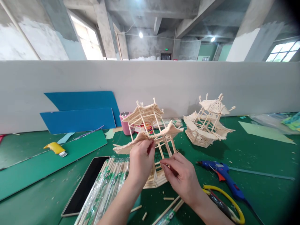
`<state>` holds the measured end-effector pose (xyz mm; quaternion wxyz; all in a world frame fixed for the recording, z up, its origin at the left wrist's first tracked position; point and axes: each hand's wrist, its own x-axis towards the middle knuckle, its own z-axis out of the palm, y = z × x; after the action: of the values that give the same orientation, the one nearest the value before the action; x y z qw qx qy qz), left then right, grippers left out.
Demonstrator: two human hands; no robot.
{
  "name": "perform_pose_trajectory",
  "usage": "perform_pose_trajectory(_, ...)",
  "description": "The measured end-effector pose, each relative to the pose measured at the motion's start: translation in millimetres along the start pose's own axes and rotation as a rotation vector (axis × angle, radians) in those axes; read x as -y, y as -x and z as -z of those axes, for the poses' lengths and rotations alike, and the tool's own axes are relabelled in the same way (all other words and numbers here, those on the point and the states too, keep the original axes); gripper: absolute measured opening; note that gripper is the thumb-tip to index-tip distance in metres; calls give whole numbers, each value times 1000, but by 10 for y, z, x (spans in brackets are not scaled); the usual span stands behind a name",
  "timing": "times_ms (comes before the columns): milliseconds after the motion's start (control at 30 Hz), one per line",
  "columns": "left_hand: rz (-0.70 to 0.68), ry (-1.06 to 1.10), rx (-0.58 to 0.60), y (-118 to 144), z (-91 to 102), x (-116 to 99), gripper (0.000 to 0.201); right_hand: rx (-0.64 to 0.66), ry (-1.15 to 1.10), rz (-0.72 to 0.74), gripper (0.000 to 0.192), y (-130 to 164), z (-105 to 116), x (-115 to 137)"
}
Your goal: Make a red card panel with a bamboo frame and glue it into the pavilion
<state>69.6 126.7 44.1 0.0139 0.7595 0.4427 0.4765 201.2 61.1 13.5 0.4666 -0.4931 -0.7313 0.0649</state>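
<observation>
Hands (142, 161) (181, 175) at stick pavilion (170, 128), green wrapper print (107, 174) illegible

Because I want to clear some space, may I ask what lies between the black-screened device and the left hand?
Pale sticks in clear wrapping lie between the black-screened device and the left hand, as the head view shows.

a green table (42, 203), flecked with scraps, carries two pale wooden-stick pavilion models, one near the middle (172, 128) and one further right (200, 128). left lie a long flat green board (47, 167), a black flat-screened device (84, 181) and clear-wrapped bundled wooden sticks (105, 184). right lie a blue glue gun (225, 172), a yellow-handled tool (220, 188) and a pale green sheet (264, 131). a pink cylindrical container (126, 126) stands behind.
</observation>
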Motion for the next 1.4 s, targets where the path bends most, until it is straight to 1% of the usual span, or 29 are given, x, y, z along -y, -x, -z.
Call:
perform_pose_trajectory(333, -7, 5, 0, -3, -1, -10, 19, 5, 17, 5, 17, -12, 9, 3)
perform_pose_trajectory(967, -5, -3, 1, -8, 5, -20, 24, -2, 35, 2, 17, -16, 8, 7)
perform_pose_trajectory(1233, 4, -21, 5, -11, 12, -16, 18, 0, 28, -3, 18, -20, 13, 12)
perform_pose_trajectory(1400, 10, -40, 15, -7, 52, -35, 16, 0, 10, -13, 18, -27, 16, 23)
